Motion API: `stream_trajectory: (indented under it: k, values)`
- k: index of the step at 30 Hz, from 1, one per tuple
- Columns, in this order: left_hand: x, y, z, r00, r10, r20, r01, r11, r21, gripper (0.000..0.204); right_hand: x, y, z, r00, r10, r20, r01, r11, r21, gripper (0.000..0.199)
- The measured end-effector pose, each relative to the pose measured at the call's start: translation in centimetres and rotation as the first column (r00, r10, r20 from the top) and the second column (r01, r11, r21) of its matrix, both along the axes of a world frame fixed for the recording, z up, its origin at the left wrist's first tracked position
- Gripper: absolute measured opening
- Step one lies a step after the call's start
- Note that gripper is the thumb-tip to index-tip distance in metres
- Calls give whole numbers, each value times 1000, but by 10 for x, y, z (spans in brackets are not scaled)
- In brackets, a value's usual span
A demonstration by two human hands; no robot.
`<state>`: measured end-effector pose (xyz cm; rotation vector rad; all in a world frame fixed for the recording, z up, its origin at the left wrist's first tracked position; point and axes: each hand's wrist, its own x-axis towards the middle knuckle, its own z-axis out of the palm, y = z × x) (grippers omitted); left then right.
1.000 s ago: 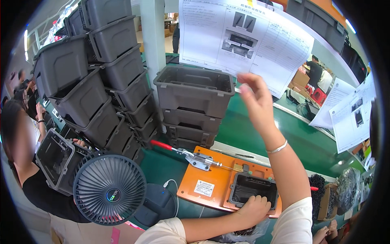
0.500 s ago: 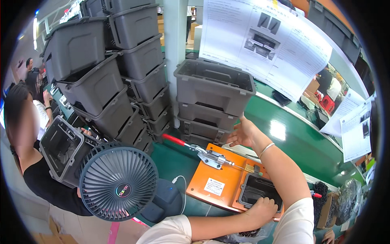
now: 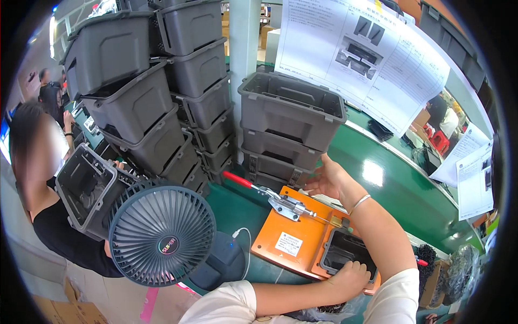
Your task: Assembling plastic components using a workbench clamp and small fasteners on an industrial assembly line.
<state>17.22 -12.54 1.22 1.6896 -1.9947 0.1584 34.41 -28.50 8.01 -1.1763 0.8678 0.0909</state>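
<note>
My left hand [image 3: 352,280] is closed over the near edge of a small dark grey bin [image 3: 335,252]. That bin sits in an orange fixture [image 3: 267,232] with a red-handled toggle clamp [image 3: 284,205], whose rod reaches toward a brass-coloured block [image 3: 338,222] at the bin's far side. Farther off, my right hand [image 3: 330,181] is open, its fingers spread beside the lower bins of a short grey stack [image 3: 291,121]. Whether its fingertips touch the stack I cannot tell. The top bin of that stack faces up and shows its hollow inside.
Tall stacks of grey bins [image 3: 127,116] stand at the left. A round desk fan [image 3: 162,237] is in front of them. At far left a person [image 3: 54,216] in black holds another bin [image 3: 81,189]. Printed sheets [image 3: 361,59] hang above the green table [image 3: 377,181]. Bagged black parts [image 3: 461,270] lie at right.
The view has shifted slightly, so the scene sits a little to the right. Both hands keep nearly the same places, left at the bin and right by the stack.
</note>
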Motion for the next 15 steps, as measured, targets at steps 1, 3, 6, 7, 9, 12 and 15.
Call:
stream_trajectory:
  k: [1, 3, 6, 7, 9, 12, 15]
  values:
    - [0, 0, 0, 1000, -1, 8, 0, 1000, 14, 31, -6, 4, 3, 996, -51, -74, 44, 994, -96, 93]
    - [2, 1, 1, 1000, -2, 5, 2, 1000, -3, 31, -24, 13, 10, 992, -12, -122, -25, 954, -300, 84]
    - [5, 3, 4, 1000, -13, 0, 13, 1000, -16, 33, -59, 29, 21, 985, 41, -168, -139, 770, -623, 71]
    - [5, 4, 6, 1000, -13, 8, 13, 1000, -23, 34, -73, 35, 24, 988, 107, -109, -152, 729, -667, 66]
    - [6, 5, 8, 999, -52, -8, 52, 998, 17, 36, -99, 49, 29, 938, 331, -102, -243, 419, -875, 63]
    - [7, 4, 9, 975, -104, -196, 122, 989, 85, 47, -126, 76, 26, 819, 549, -167, -307, 173, -936, 60]
    - [6, 5, 6, 884, -219, -414, 159, 972, -175, 39, -135, 97, 13, 827, 464, -317, -251, -200, -947, 70]
